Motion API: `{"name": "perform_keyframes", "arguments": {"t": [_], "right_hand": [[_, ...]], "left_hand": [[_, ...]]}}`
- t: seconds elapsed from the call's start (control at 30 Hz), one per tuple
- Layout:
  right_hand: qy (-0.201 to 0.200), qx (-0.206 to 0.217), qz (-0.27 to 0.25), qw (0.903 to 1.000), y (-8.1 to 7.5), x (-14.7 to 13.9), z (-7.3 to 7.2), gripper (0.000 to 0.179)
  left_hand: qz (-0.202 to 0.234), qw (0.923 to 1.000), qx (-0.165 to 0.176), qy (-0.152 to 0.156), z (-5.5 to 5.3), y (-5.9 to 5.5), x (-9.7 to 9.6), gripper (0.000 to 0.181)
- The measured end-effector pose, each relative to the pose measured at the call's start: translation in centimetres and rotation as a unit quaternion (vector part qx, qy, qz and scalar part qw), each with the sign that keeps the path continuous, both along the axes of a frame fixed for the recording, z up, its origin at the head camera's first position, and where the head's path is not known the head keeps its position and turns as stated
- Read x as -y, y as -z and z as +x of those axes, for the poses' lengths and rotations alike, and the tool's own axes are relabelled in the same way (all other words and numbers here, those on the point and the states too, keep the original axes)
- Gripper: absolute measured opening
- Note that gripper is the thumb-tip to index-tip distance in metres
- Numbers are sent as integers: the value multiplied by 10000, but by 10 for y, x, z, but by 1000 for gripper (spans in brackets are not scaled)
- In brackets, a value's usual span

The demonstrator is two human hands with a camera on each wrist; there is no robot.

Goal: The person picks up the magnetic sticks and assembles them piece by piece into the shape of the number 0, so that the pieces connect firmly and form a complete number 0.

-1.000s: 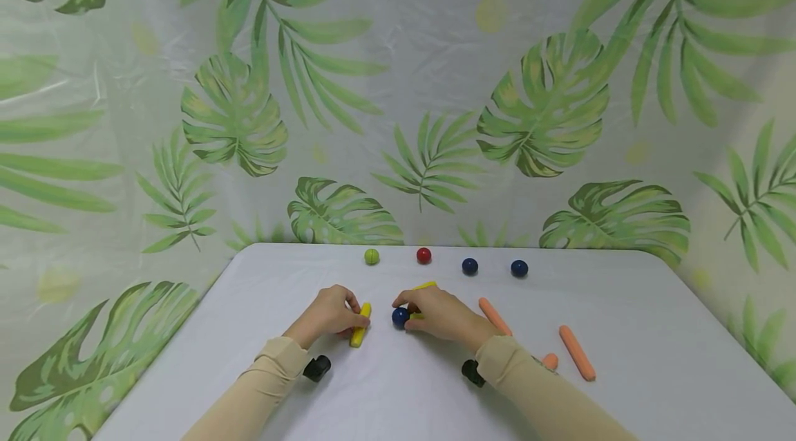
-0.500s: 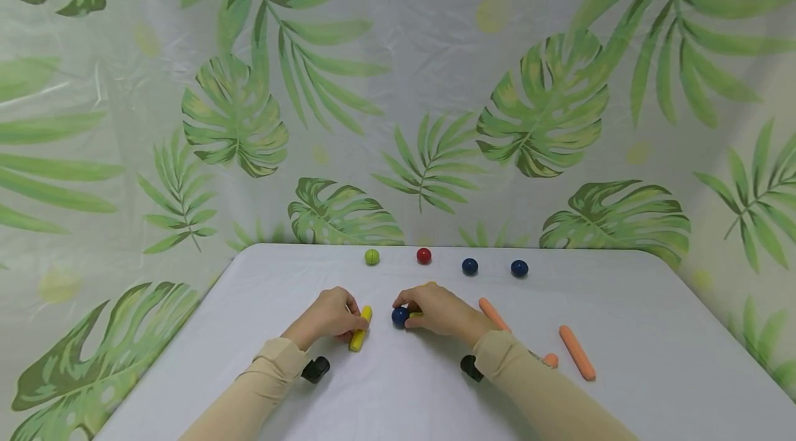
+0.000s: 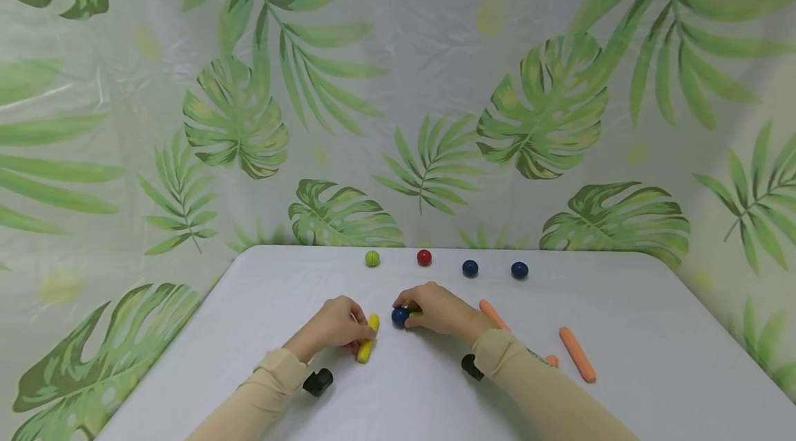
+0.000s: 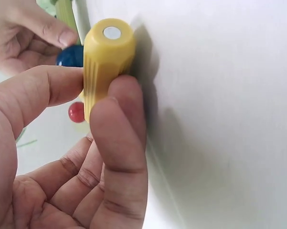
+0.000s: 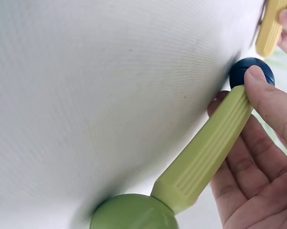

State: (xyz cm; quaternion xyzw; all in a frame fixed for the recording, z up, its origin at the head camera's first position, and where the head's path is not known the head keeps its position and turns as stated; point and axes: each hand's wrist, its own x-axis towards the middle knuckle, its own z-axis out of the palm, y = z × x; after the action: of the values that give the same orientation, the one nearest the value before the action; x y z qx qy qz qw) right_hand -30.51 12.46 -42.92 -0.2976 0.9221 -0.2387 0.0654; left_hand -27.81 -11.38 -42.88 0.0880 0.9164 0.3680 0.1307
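My left hand (image 3: 338, 325) pinches a yellow ridged stick (image 3: 368, 339) between thumb and fingers; in the left wrist view a round silvery disc (image 4: 111, 33) shows in the end of the stick. To its right, my right hand (image 3: 440, 310) holds a dark blue ball (image 3: 401, 317), thumb pressed on it. A yellow-green ridged stick (image 5: 205, 148) runs from the blue ball to a larger-looking green ball (image 5: 133, 214) in the right wrist view; in the head view the right hand and arm mostly hide this part. The yellow stick is apart from the blue ball.
Along the back of the white table (image 3: 298, 275) lie a lime ball (image 3: 372, 258), a red ball (image 3: 424, 258) and two blue balls (image 3: 470, 268). Orange sticks (image 3: 577, 354) lie to the right, some partly behind the right forearm. A leaf-patterned sheet (image 3: 435, 81) hangs behind.
My left hand has moved a little nearer and rightward with the yellow stick. The yellow piece seen beyond my right hand has slipped from sight; that hand stays nearly still on the blue ball.
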Motion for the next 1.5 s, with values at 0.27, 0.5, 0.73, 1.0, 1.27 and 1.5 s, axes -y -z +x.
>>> {"name": "perform_keyframes", "arguments": {"t": [0.27, 0.5, 0.73, 1.0, 1.27, 1.5], "right_hand": [[-54, 26, 73, 10000, 1, 0, -4, 33], [-51, 66, 49, 10000, 2, 0, -5, 32], [-49, 50, 39, 10000, 2, 0, -5, 32], [9, 105, 12, 9999, 2, 0, -4, 32], [97, 95, 124, 9998, 1, 1, -4, 32], [72, 31, 240, 9997, 1, 1, -5, 31]], "left_hand": [[378, 9989, 169, 211, 8, 2, -7, 20], [679, 9970, 238, 269, 12, 8, -12, 21], [895, 9951, 319, 287, 17, 9, -22, 21], [944, 9947, 332, 223, 20, 8, -29, 20], [1020, 9935, 330, 382, 18, 7, -25, 21], [813, 9959, 129, 368, 7, 2, -17, 20]]}}
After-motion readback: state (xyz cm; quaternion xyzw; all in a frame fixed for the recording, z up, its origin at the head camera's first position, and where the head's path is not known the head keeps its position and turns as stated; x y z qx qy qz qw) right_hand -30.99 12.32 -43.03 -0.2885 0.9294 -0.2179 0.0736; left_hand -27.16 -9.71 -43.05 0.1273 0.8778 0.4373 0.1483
